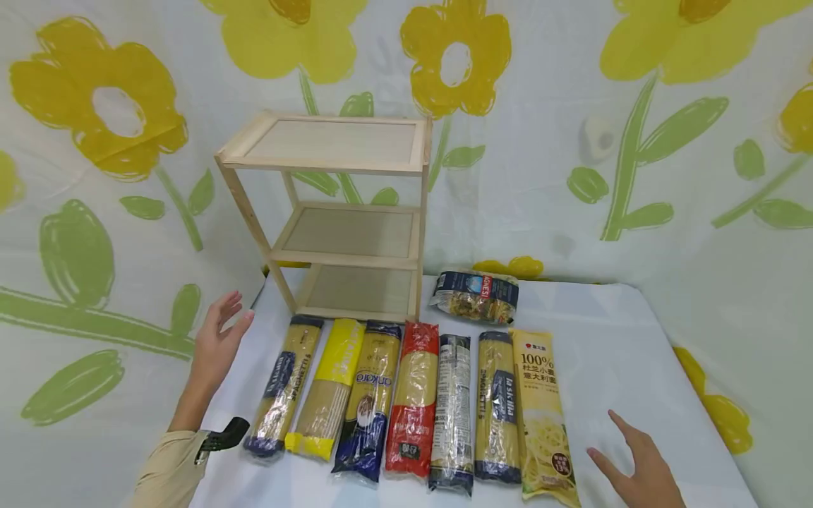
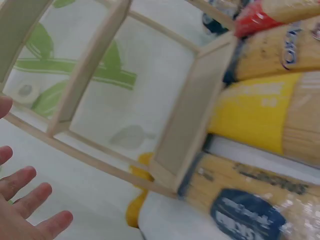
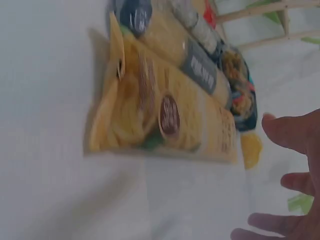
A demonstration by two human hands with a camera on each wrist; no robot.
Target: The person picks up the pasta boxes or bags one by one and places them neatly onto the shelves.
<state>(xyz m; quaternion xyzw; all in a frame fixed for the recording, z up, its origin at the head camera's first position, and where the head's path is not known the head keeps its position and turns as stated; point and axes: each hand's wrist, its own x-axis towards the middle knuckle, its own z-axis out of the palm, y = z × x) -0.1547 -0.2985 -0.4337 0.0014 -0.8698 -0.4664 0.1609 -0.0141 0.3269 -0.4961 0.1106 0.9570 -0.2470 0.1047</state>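
Seven long pasta packs lined up side by side on the white desk [image 1: 635, 339], right in front of the wooden shelf rack [image 1: 343, 212]. Counting away from the rack's left leg: a clear spaghetti pack with dark blue label [image 1: 284, 386], then a yellow pack [image 1: 330, 386], a blue Ankara pack [image 1: 368, 398], a red pack [image 1: 413, 397], a clear dark-printed pack [image 1: 453, 413], another blue-label spaghetti pack [image 1: 497, 406], and last the yellow pack with Chinese print [image 1: 545, 416]. One short bag of curly pasta [image 1: 476, 296] lying crosswise just right of the rack's foot, behind the row.

Left hand [image 1: 219, 339] raised off the desk, left of the rack and just beside the first spaghetti pack, fingers spread and straight, holding nothing, touching nothing. Same in the left wrist view: fingertips [image 2: 30, 200] fanned out, rack frame [image 2: 190, 115] and the first two packs close by.

Right hand [image 1: 635, 466] far from the rack, low on the desk near the bottom end of the Chinese-print pack, fingers splayed, not gripping. Near that pack but apart from it. Right wrist view a bit blurry, showing spread fingers [image 3: 290, 135] with a gap to the pack [image 3: 165, 115].

Rack's three shelves bare. Flowered cloth [image 1: 635, 141] hanging behind everything.
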